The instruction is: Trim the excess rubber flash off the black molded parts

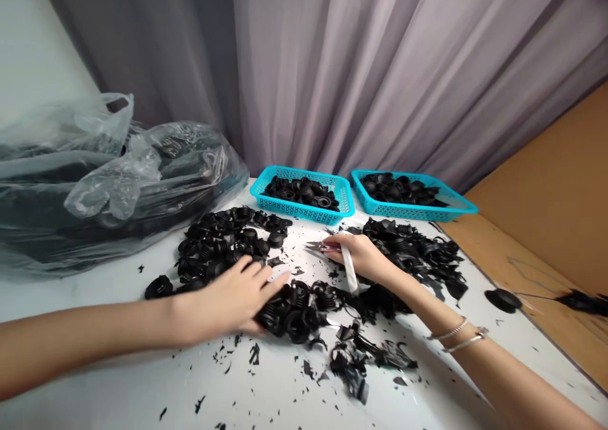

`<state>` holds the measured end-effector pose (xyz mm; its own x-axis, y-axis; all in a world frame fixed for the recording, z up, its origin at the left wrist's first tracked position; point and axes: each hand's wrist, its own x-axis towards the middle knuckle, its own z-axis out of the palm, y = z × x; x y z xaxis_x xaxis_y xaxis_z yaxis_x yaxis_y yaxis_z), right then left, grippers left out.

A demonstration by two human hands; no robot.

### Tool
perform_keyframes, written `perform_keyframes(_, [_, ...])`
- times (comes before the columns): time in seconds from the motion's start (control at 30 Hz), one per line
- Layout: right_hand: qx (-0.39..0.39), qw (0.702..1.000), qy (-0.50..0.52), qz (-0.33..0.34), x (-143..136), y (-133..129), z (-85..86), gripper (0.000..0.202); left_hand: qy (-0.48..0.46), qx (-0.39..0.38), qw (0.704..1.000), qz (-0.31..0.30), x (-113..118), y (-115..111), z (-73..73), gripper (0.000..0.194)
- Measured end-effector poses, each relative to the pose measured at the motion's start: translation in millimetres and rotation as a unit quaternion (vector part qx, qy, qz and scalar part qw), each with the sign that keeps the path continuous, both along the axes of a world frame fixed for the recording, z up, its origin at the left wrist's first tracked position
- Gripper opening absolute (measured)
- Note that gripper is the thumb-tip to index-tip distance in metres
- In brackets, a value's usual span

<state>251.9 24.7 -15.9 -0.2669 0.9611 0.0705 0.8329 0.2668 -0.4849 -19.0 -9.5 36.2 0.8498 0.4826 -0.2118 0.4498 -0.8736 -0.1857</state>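
Note:
My left hand [237,297] is spread over the heap of black ribbed plastic parts [204,246], fingers apart, with nothing seen in its grip. A second cluster of black parts [297,316] lies beside its fingertips. In my right hand [358,256] is a small pair of pointed snips [317,246], its blades pointing left and slightly apart. A white strip [349,268], perhaps part of the tool's handle, hangs below that hand. Black scraps [418,252] are piled behind and to the right of my right hand.
Two blue baskets [304,212] [418,211] hold black parts at the back. A large clear plastic bag [190,183] with dark contents fills the left. Small black scraps litter the white table [142,379]. One round black piece [503,300] sits near the right edge, before a grey curtain.

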Motion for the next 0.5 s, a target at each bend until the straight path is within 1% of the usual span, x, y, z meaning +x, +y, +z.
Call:
perform_keyframes(0.07, [-0.01,1.0,0.008,0.003,1.9,3.8,1.5,0.018,0.005,-0.03,0.999,0.014,-7.8,19.4,15.8,0.094])
perform_keyframes(0.13, [-0.017,1.0,0.022,0.002,2.8,7.7,3.3,0.019,0.034,-0.117,0.992,0.02,-9.0,31.2,36.5,0.104])
perform_keyframes(0.17, [-0.017,0.999,0.029,0.0,3.0,9.3,4.5,0.019,0.038,-0.144,0.989,0.019,-6.2,32.4,45.4,0.105])
perform_keyframes(0.2, [-0.015,0.999,0.038,-0.005,3.0,10.2,6.1,0.019,0.031,-0.151,0.988,0.009,-1.0,30.5,51.7,0.1])
perform_keyframes(0.23, [-0.009,0.999,0.047,-0.01,3.1,10.2,8.3,0.02,0.013,-0.144,0.989,-0.013,6.2,25.7,54.6,0.09])
perform_keyframes(0.27, [0.0,0.998,0.056,-0.016,3.0,8.9,11.0,0.021,-0.01,-0.129,0.991,-0.046,14.8,19.1,53.7,0.074])
perform_keyframes(0.3, [0.01,0.998,0.065,-0.021,2.7,6.3,14.1,0.022,-0.037,-0.103,0.991,-0.077,24.2,11.4,49.2,0.061])
perform_keyframes(0.33, [0.018,0.997,0.074,-0.022,2.2,2.4,17.4,0.024,-0.069,-0.077,0.989,-0.102,33.4,3.7,41.6,0.055])
perform_keyframes(0.37, [0.024,0.996,0.081,-0.019,1.1,-2.7,20.4,0.025,-0.099,-0.051,0.987,-0.117,41.8,-3.4,31.9,0.055])
perform_keyframes(0.4, [0.027,0.996,0.086,-0.012,-0.4,-8.6,22.8,0.026,-0.115,-0.033,0.986,-0.115,48.8,-9.2,21.5,0.057])
perform_keyframes(0.47, [0.027,0.996,0.086,0.01,-5.4,-21.2,23.7,0.023,-0.111,-0.006,0.986,-0.127,57.5,-16.0,2.8,0.059])
perform_keyframes(0.5, [0.028,0.996,0.081,0.019,-8.5,-26.8,21.8,0.02,-0.102,0.004,0.986,-0.133,59.3,-16.8,-3.4,0.052])
